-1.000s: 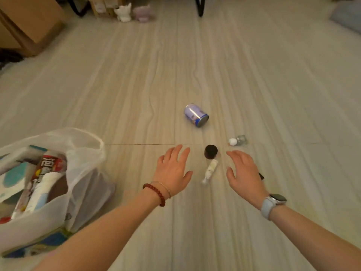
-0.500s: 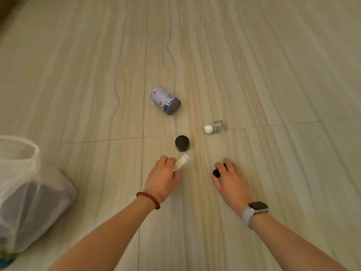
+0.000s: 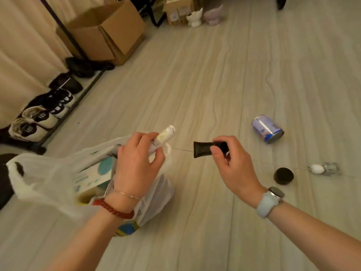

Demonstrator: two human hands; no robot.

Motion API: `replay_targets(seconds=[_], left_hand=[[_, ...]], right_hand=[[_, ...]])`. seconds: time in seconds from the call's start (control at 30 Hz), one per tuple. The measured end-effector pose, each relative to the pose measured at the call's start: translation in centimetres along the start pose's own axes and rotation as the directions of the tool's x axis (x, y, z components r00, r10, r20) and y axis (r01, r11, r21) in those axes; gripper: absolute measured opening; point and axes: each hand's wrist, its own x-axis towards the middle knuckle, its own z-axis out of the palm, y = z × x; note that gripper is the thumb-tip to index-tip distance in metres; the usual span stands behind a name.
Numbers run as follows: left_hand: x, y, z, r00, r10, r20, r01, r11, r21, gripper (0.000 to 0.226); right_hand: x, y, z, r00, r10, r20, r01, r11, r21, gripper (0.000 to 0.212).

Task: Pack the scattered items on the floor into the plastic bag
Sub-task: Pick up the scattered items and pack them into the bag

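Head view: left hand [image 3: 136, 165] grips a white tube [image 3: 163, 138] above the plastic bag [image 3: 48, 178], hiding its lower end. Right hand [image 3: 232, 163] pinches a small black tube [image 3: 202, 149], cap end covered by fingers [image 3: 216, 153]; bag contents blurred.

Both arms are bare. The left wrist has a red bead bracelet [image 3: 113, 209] and a thin chain [image 3: 127, 194]. The right wrist has a light blue watch [image 3: 270, 200].

Home room: shoes [image 3: 42, 116] under curtain [image 3: 23, 45], cardboard box [image 3: 105, 34], plush toys [image 3: 205, 15].
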Motion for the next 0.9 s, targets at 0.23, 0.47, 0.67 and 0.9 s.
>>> replay_targets(seconds=[0.23,0.47,0.67,0.9], left_hand=[[-4.3,-12.1,-1.6,0.892,-0.435,0.121,0.394,0.881,0.263,0.031],[-4.3,-14.3,-0.8,0.901,-0.421,0.1,0.404,0.902,0.154,0.043],[-2.6,-8.7,0.5,0.986,-0.17,-0.003,0.168,0.977,-0.129,0.046],[0.7,3.5,7.9,0.964,0.234,0.129,-0.203,0.956,-0.214,0.042]], right_hand=[[2.9,-7.8,9.8,0.902,-0.257,0.347,0.35,0.905,-0.241,0.036],[3.7,-9.1,15.2,0.784,-0.223,0.579,0.58,0.595,-0.557,0.044],[2.4,-5.1,10.3,0.811,-0.252,0.528,0.527,0.706,-0.473,0.034],[1.9,6.7,-2.4,0.921,0.05,0.386,0.259,0.662,-0.704,0.031]])
